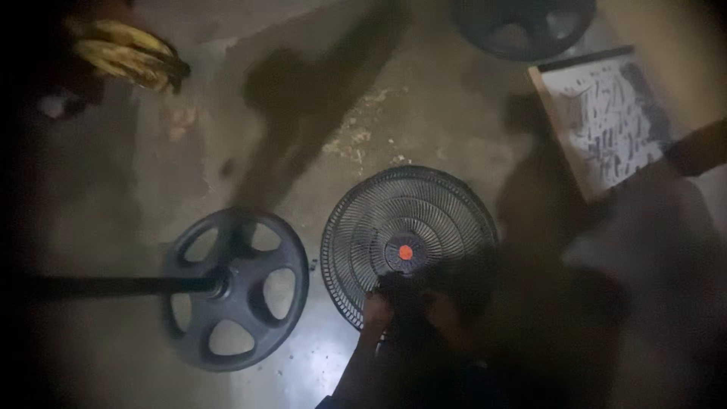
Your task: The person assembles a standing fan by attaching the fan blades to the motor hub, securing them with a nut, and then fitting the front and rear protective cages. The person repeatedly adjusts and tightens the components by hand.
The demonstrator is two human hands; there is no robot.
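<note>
A round black wire fan grille point(409, 220) with a red centre cap lies flat on the concrete floor. My left hand point(376, 310) rests at its near rim, fingers curled against a dark blurred shape point(413, 299) beside it. The dim, smeared picture hides whether the hand grips anything. My forearm comes up from the bottom edge. My right hand does not show; the lower right is dark shadow and clothing.
A round spoked fan base point(235, 291) with a dark pole point(113, 286) pointing left lies left of the grille. A bunch of bananas point(129, 54) sits at the top left. A second grille point(522, 26) and a marked board point(606, 117) lie at the top right.
</note>
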